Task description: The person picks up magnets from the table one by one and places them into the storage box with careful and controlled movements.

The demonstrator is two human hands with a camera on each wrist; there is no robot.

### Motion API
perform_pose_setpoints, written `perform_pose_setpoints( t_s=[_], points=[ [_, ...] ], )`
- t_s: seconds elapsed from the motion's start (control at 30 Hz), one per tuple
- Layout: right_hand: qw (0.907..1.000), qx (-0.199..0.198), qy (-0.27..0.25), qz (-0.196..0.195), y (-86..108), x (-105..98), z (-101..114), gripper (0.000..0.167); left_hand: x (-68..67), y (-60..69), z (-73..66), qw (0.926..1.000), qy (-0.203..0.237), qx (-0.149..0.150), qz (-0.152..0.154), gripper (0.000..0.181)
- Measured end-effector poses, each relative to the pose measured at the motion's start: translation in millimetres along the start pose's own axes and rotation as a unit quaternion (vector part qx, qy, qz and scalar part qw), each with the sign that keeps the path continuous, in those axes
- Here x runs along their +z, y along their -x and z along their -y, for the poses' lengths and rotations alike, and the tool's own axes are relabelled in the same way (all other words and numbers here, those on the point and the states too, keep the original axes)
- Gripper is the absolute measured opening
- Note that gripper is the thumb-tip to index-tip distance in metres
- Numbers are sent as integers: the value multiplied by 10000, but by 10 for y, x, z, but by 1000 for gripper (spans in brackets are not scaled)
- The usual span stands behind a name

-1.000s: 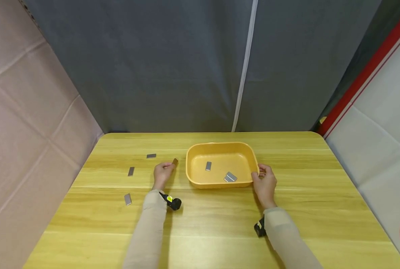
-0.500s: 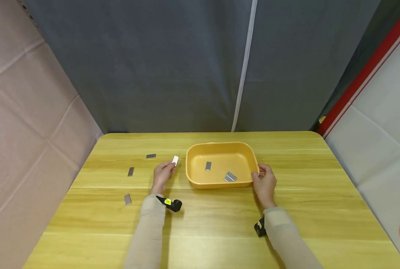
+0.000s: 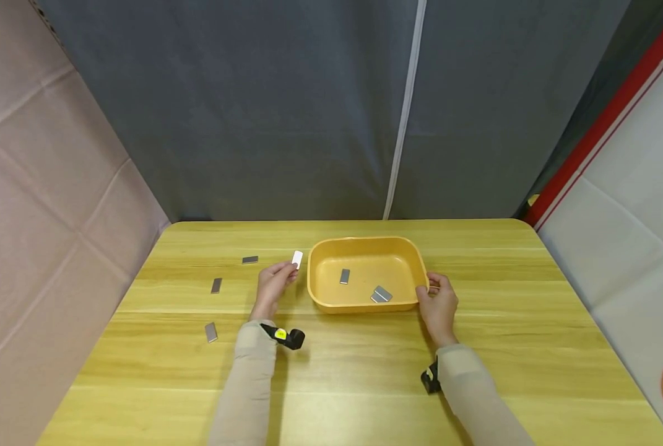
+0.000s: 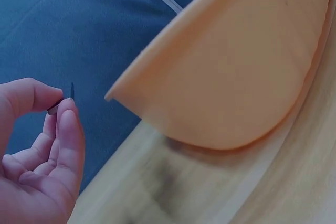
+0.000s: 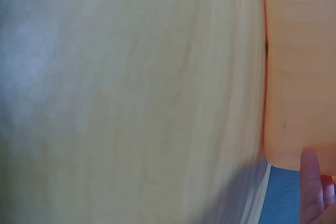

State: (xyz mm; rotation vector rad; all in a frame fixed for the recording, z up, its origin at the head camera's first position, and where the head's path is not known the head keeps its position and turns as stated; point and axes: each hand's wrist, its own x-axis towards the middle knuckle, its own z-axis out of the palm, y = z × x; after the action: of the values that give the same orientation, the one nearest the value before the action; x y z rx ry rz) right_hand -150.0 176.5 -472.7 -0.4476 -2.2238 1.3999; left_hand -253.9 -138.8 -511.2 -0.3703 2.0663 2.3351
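My left hand (image 3: 272, 286) pinches a small flat rectangular metal piece (image 3: 297, 259) between thumb and fingertips. The piece is raised above the table, just left of the yellow plastic basin (image 3: 364, 308); it catches the light and looks white. Edge-on, the piece (image 4: 72, 91) appears as a thin dark strip in the left wrist view. My right hand (image 3: 438, 306) grips the basin at its front right corner. Inside the basin lie one grey piece (image 3: 345, 276) on the left and two overlapping pieces (image 3: 382, 293) near the front right.
Three similar pieces lie spread on the wooden table (image 3: 353, 384) to the left: a far one (image 3: 250, 260), a middle one (image 3: 216, 285) and a near one (image 3: 211, 332). A dark grey curtain (image 3: 281, 124) hangs behind the table's far edge.
My left hand has moved slightly right and away from me toward the basin, and the pinched piece has turned from dark brown to a bright face. The right hand and basin have stayed put.
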Motion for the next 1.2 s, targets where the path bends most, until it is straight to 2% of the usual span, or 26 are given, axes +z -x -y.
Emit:
perform_pose_setpoints(
  t_s=[0.17, 0.4, 0.53, 0.7, 0.73, 0.8, 0.9, 0.93, 0.97, 1.2],
  points=[
    [10000, -9, 20, -9, 2, 1, 6, 31, 37, 11, -38, 9996, -27, 26, 271, 32],
    [10000, -6, -59, 58, 8, -8, 9, 31, 109, -46, 21, 9976, -73, 420, 551, 33],
    [10000, -52, -35, 55, -1, -10, 7, 31, 170, -22, -31, 9956, -256, 547, 720, 33],
    [10000, -36, -6, 67, -2, -12, 3, 31, 336, 356, -443, 9937, -604, 403, 859, 27],
    [10000, -36, -4, 68, 0, -10, 6, 31, 343, 385, -481, 9926, -570, 420, 985, 25],
    [10000, -27, -8, 72, -1, -8, 9, 31, 400, 515, -618, 9922, -655, 333, 1003, 21],
    [10000, -4, -5, 78, 2, -7, 14, 31, 438, 563, -671, 9901, -750, 251, 1158, 19],
    [10000, 9, -2, 81, 3, -7, 16, 31, 452, 574, -684, 9895, -804, 224, 1178, 19],
    [10000, 19, -3, 83, 4, -7, 18, 31, 489, 637, -749, 9891, -968, 134, 1104, 19],
    [10000, -31, 12, 63, 8, -14, 16, 31, 576, 633, -739, 9811, -1292, 264, 1417, 18]
  ],
)
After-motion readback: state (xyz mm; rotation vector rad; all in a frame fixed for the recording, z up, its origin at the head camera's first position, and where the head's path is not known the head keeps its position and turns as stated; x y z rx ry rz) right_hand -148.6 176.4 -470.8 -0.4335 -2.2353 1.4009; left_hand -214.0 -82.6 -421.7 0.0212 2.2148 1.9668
